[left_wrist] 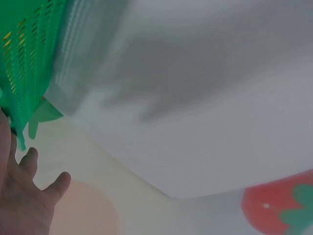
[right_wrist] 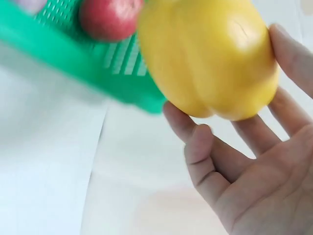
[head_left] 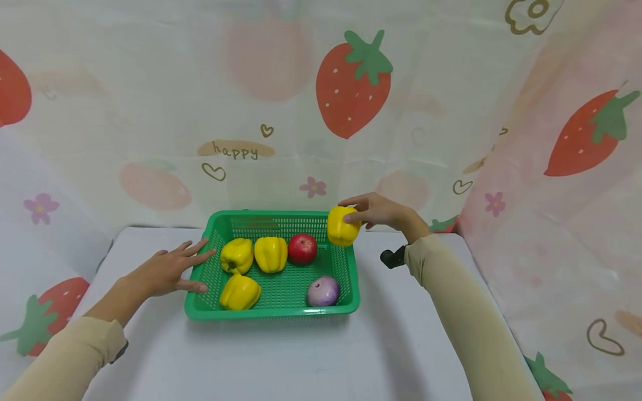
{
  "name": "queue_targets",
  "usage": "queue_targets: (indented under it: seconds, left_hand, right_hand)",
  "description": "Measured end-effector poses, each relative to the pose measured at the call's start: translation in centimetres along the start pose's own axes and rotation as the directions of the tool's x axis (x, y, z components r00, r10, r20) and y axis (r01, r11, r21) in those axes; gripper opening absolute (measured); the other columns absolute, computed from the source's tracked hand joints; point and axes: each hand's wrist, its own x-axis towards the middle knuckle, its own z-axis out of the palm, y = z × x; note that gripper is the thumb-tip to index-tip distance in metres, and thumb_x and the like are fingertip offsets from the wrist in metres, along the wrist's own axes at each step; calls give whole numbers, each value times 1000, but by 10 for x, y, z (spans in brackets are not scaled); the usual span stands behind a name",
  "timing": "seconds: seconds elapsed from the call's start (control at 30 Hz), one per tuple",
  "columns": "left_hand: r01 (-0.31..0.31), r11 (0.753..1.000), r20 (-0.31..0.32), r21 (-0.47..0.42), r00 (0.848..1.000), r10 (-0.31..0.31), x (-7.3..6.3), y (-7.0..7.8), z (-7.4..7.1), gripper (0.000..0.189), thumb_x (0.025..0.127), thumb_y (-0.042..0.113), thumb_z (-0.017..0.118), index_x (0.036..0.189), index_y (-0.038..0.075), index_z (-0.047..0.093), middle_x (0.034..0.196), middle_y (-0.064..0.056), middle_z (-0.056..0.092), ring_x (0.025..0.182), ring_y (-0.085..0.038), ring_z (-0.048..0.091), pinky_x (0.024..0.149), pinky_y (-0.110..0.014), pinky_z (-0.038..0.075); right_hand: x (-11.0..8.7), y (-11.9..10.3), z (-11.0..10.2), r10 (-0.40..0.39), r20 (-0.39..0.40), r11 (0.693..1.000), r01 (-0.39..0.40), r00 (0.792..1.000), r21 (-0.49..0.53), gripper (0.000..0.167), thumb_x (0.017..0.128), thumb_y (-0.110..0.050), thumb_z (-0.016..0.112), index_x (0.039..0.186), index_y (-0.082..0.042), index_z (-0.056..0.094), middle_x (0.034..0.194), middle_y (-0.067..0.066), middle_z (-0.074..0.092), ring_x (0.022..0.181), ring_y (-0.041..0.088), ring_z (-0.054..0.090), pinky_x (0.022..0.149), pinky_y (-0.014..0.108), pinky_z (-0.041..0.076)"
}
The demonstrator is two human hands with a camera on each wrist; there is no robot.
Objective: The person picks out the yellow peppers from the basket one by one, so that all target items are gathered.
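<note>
My right hand (head_left: 377, 211) grips a yellow bell pepper (head_left: 343, 226) above the back right corner of a green plastic basket (head_left: 271, 314). In the right wrist view, the thumb and fingers hold that bell pepper (right_wrist: 210, 58) around its side and end. My left hand (head_left: 168, 270) rests with spread, fairly straight fingers on the basket's left rim; the left wrist view catches part of that hand (left_wrist: 27, 196) beside the mesh wall. Inside the basket lie three more yellow bell peppers (head_left: 271, 254), a red round fruit (head_left: 302, 249) and a purple onion (head_left: 323, 292).
The basket stands on a table with a white cover (head_left: 311, 356), near its back edge. Behind and beside it hangs a pale curtain (head_left: 281, 111) printed with strawberries. A dark strap piece (head_left: 393, 258) sits at the right wrist.
</note>
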Motion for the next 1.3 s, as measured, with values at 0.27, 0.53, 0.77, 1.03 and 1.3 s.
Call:
queue_targets:
  seconds: [0.27, 0.53, 0.77, 1.03, 1.3]
  left_hand:
    - [6, 1000, 2, -1, 1000, -6, -1, 0, 1, 86, 84, 58, 69, 151, 9, 43, 159, -21, 28, 139, -53, 31, 99, -76, 32]
    - [13, 1000, 4, -7, 1000, -13, -2, -1, -1, 89, 83, 61, 67, 151, 10, 42, 160, -20, 27, 139, -53, 30, 100, -76, 31]
    - [10, 1000, 6, -12, 1000, -10, -1, -2, 1, 87, 85, 57, 69, 151, 9, 41, 160, -21, 26, 139, -53, 31, 99, -75, 33]
    - [12, 1000, 4, -26, 1000, -12, -1, -1, 1, 87, 85, 57, 69, 152, 9, 40, 161, -21, 25, 140, -54, 29, 99, -75, 32]
    - [22, 999, 13, -39, 1000, -21, -2, -3, 4, 86, 86, 55, 69, 153, 10, 39, 161, -21, 24, 141, -53, 27, 101, -76, 30]
  right_hand:
    - [-15, 37, -15, 69, -103, 996, -62, 992, 68, 60, 98, -35, 64, 149, -10, 44, 126, 12, 63, 101, 29, 59, 81, 33, 51]
    - [-21, 71, -7, 190, -202, 979, -170, 961, 114, 61, 100, -32, 62, 151, -7, 41, 131, 20, 60, 103, 34, 59, 84, 38, 49]
    - [-14, 114, 12, 232, -253, 965, -190, 939, 179, 63, 98, -35, 64, 152, -9, 41, 135, 23, 57, 104, 35, 60, 87, 43, 50]
    - [-12, 145, 30, 258, -288, 955, -198, 922, 221, 66, 98, -35, 64, 153, -8, 38, 141, 26, 52, 103, 32, 59, 87, 43, 51]
    - [-8, 159, 42, 298, -300, 941, -227, 906, 251, 65, 99, -34, 63, 153, -9, 38, 144, 27, 48, 100, 30, 57, 83, 39, 51]
